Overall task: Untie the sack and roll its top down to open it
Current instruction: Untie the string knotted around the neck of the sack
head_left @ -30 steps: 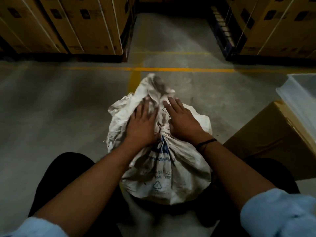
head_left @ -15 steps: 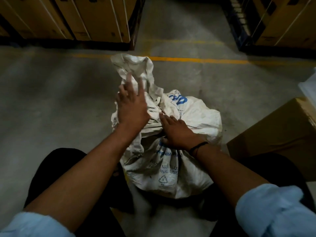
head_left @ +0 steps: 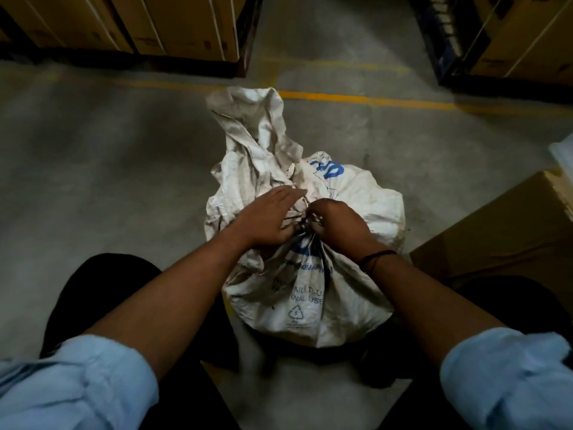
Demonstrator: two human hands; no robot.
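A dirty white woven sack [head_left: 310, 293] with blue print stands on the concrete floor between my knees. Its neck is gathered and tied at the middle, and the loose top [head_left: 257, 131] flops away from me. My left hand [head_left: 266, 218] lies on the gathered neck from the left, fingers stretched over the cloth. My right hand [head_left: 338, 225] is curled tight at the knot [head_left: 305, 225], fingertips pinching the tie. The tie itself is mostly hidden under my fingers.
A brown cardboard box [head_left: 508, 231] stands close on the right, with a pale plastic bin [head_left: 562, 153] at the frame's edge. Stacked cartons on pallets [head_left: 173, 29] line the far left and far right [head_left: 514, 38]. A yellow floor line [head_left: 366, 99] runs behind the sack.
My left hand has dropped from the raised sack top down to the tied neck. My right hand has closed at the knot. The loose top now flops free.
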